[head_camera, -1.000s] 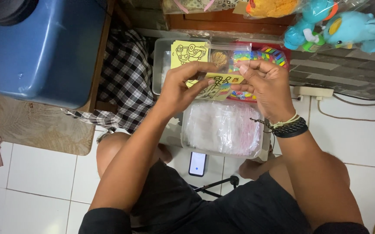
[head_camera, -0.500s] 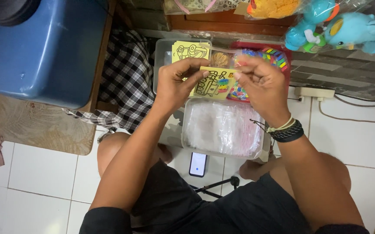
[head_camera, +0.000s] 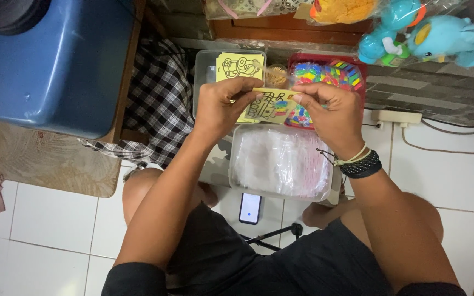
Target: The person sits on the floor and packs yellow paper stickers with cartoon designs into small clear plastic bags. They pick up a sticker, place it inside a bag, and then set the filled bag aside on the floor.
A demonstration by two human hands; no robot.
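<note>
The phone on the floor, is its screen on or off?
On. The phone lies flat on the white tile floor between the person's legs, and its screen glows pale.

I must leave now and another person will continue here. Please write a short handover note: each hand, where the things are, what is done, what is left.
Left hand: pinches the left end of the small yellow picture card with coloured drawing.
Right hand: pinches the right end of the same card, held above the boxes.
Things: clear plastic box of transparent bags below the hands; clear tray with a stack of yellow cards behind; red tray of colourful small packets at right.
Done: one card is picked up.
Left: the card is not in a bag yet; more cards remain in the stack.
</note>
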